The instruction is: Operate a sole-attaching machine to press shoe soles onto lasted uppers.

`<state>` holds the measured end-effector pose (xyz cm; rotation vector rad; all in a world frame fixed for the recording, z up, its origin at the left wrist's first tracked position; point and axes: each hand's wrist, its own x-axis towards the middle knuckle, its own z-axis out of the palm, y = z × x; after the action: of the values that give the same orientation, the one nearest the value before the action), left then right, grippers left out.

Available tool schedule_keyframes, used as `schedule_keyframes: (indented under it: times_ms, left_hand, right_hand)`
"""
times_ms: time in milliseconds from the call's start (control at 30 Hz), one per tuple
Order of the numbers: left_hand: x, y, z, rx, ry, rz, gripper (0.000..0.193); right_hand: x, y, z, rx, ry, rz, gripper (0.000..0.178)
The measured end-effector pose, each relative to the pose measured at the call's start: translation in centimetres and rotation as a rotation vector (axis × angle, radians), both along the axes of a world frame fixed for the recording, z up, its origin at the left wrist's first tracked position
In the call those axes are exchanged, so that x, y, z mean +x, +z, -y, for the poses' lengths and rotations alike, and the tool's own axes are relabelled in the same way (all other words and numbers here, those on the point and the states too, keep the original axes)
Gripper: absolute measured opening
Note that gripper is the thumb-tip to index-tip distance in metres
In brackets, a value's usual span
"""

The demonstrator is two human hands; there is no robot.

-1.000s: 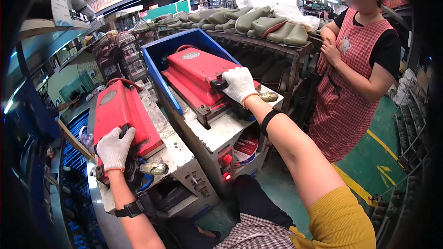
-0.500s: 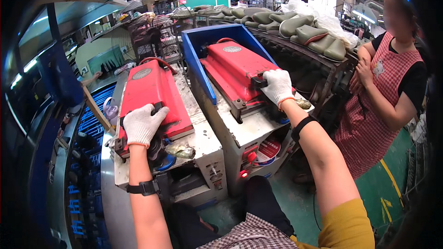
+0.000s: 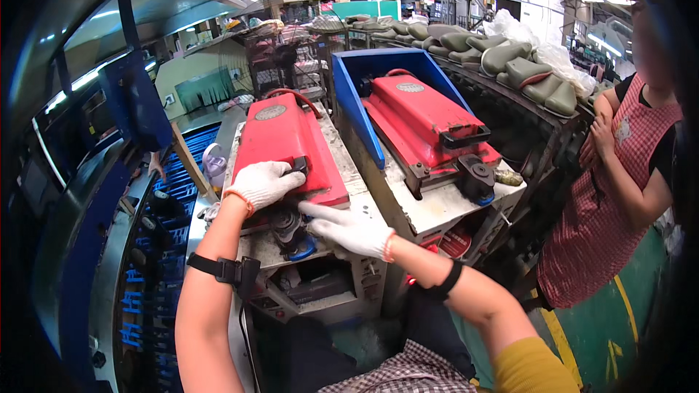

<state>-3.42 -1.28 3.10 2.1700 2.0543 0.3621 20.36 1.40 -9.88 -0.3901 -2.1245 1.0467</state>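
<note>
My left hand (image 3: 266, 184), in a white knitted glove, grips the black handle (image 3: 301, 165) at the front of the left red machine cover (image 3: 280, 135). My right hand (image 3: 353, 231), gloved alike, has its fingers stretched out toward the left. Its fingertips are beside a black part with a blue lower edge (image 3: 291, 227) at that machine's front; whether they touch it I cannot tell. On the right machine, a second red cover (image 3: 419, 113) lies lowered inside a blue guard (image 3: 357, 113), its black handle (image 3: 467, 138) free. A black part (image 3: 475, 177) sits below that handle.
A person (image 3: 604, 167) in a red checked apron stands at the right with hands together. Olive-green clogs (image 3: 502, 58) are heaped on a rack behind the machines. Blue racks (image 3: 167, 211) run along the left. A purple-white bottle (image 3: 215, 164) stands beside the left machine.
My right hand has let go of the right cover's handle and moved left to the left machine's front. My left hand stays on its handle. The whole view has shifted.
</note>
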Motion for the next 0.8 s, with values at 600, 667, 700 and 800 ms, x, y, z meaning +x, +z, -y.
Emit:
schedule_keyframes:
  times_ms: [600, 667, 700, 800]
  left_hand:
    - [-0.9, 1.7, -0.8, -0.041, -0.112, 0.067, 0.05]
    - [-1.6, 3.7, 0.1, 0.03, -0.054, 0.036, 0.049]
    - [-1.1, 5.0, -0.3, 0.025, 0.004, 0.0, 0.048]
    - [-2.2, 7.9, -1.1, 0.3, 0.0, -0.101, 0.04]
  right_hand:
    - [-9.7, 0.9, 14.0, -0.182, 0.081, 0.39, 0.072]
    - [-9.4, 0.4, 13.2, -0.134, 0.197, 0.307, 0.066]
    - [-8.5, 0.1, 11.7, -0.082, 0.28, 0.229, 0.061]
    - [-5.9, 3.0, 8.8, 0.16, 0.223, 0.143, 0.037]
